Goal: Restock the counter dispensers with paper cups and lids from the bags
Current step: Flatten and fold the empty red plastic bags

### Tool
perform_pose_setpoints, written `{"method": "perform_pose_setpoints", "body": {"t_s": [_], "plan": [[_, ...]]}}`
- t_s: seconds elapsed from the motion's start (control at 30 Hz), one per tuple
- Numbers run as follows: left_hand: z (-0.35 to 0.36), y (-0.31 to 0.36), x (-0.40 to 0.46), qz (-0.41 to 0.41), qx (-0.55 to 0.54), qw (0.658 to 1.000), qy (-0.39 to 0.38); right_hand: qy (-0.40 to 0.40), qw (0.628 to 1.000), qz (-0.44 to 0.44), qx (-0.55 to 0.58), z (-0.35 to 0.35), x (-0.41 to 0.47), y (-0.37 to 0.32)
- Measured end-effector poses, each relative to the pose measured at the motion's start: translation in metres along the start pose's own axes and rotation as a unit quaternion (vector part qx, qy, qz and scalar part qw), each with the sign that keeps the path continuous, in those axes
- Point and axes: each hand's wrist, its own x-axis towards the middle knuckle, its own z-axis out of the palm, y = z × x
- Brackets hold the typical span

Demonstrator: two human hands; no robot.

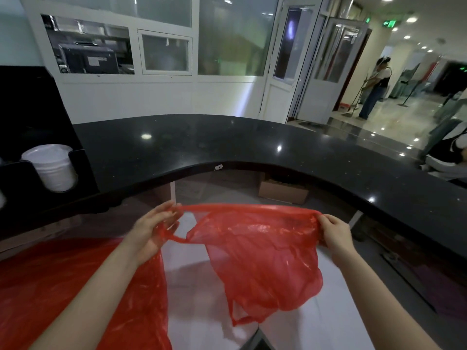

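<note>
Below the curved black counter (252, 145) we've got both arms stretched forward, one red bag (262, 253) pulled wide between them. Our left hand (151, 229) pinches a handle loop, fingers half extended; our right hand (334, 232) is clenched on the bag's other top corner. A second red bag (75, 294) lies lower left. One black dispenser (38, 137) on the counter holds one stack of white lids (51, 168)
</note>
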Motion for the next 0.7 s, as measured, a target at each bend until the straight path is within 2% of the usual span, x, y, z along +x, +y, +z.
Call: {"method": "perform_pose_setpoints", "body": {"t_s": [0.03,0.1,0.2,0.23,0.33,0.43,0.5,0.57,0.63,0.7], "plan": [[0.004,-0.001,-0.001,-0.015,-0.029,0.999,-0.028,0.000,0.999,0.036,0.037,0.001,0.000,-0.002],[0.012,-0.011,-0.004,-0.028,0.012,0.999,-0.035,0.009,0.994,0.087,0.068,0.001,-0.001,-0.002],[0.020,-0.050,-0.013,0.014,0.202,0.978,0.047,-0.005,0.987,0.135,0.085,-0.002,-0.008,0.006],[0.020,-0.066,-0.018,0.029,0.271,0.961,0.040,-0.023,0.981,0.160,0.110,-0.003,-0.010,0.010],[0.018,-0.108,-0.037,0.013,0.379,0.921,-0.092,-0.088,0.958,0.212,0.174,-0.006,-0.015,0.019],[0.014,-0.131,-0.046,-0.014,0.472,0.859,-0.197,-0.130,0.949,0.194,0.212,-0.010,-0.018,0.034],[0.010,-0.140,-0.043,0.017,0.563,0.793,-0.232,-0.086,0.955,0.155,0.240,-0.011,-0.018,0.051],[0.010,-0.148,-0.040,0.053,0.622,0.747,-0.230,0.024,0.974,0.093,0.206,-0.015,-0.020,0.069],[0.018,-0.149,-0.039,0.089,0.629,0.751,-0.180,0.115,0.986,0.067,0.102,-0.024,-0.024,0.085],[0.027,-0.149,-0.037,0.143,0.610,0.768,-0.133,0.098,0.991,0.087,0.005,-0.037,-0.030,0.103]]}}
